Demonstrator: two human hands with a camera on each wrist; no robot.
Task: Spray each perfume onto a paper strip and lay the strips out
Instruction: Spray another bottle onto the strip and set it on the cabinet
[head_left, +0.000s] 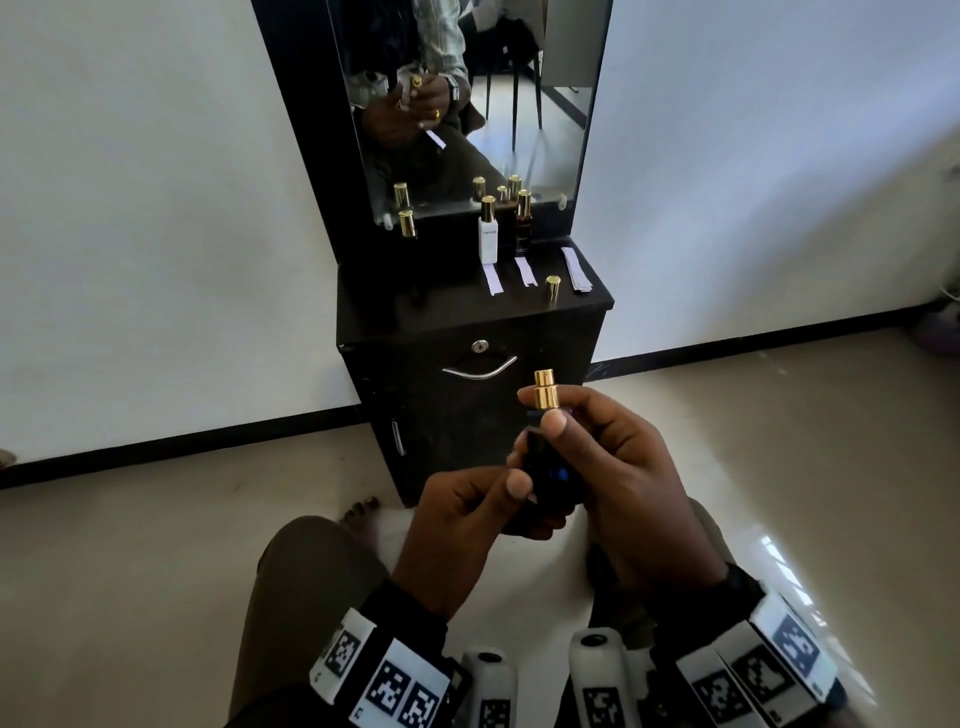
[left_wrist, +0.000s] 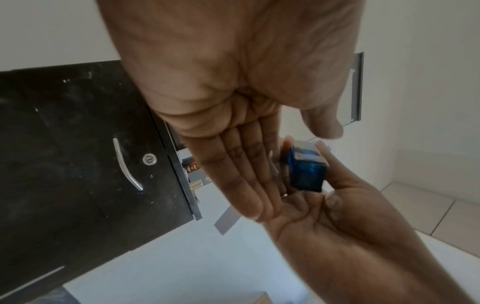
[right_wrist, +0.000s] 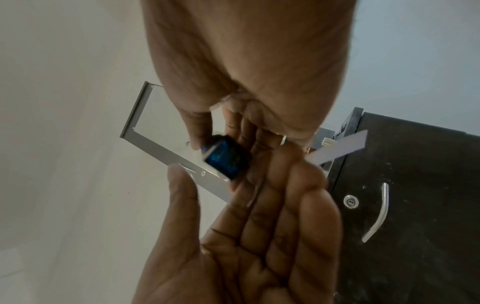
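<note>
I hold one dark blue, square-sided glass perfume bottle (head_left: 540, 467) between both hands, in front of the black cabinet and above my lap. Its gold metal spray head (head_left: 543, 388) is uncovered and points up. My right hand (head_left: 618, 483) grasps the bottle, thumb on its neck and fingers curled behind. My left hand (head_left: 462, 519) steadies the lower body, thumb pressed on the front; the wrist views show its fingers nearly straight alongside the glass. One white paper strip (right_wrist: 340, 148) juts out from behind my fingers; which hand pins it I cannot tell.

On the black, matt wooden cabinet top (head_left: 415, 306) I count three standing bottles: one white rectangular bottle with a gold cap (head_left: 488, 231), one dark amber bottle with a gold cap (head_left: 522, 221), and one dark bottle with a gold cap (head_left: 407, 228) at the left. One loose gold cylindrical cap (head_left: 552, 288) stands near the front right. Two white paper strips lie flat, the left strip (head_left: 492, 279) before the white bottle and the right strip (head_left: 527, 272) before the amber one. One small stack of unused white strips (head_left: 576, 269) lies at the right edge.
</note>
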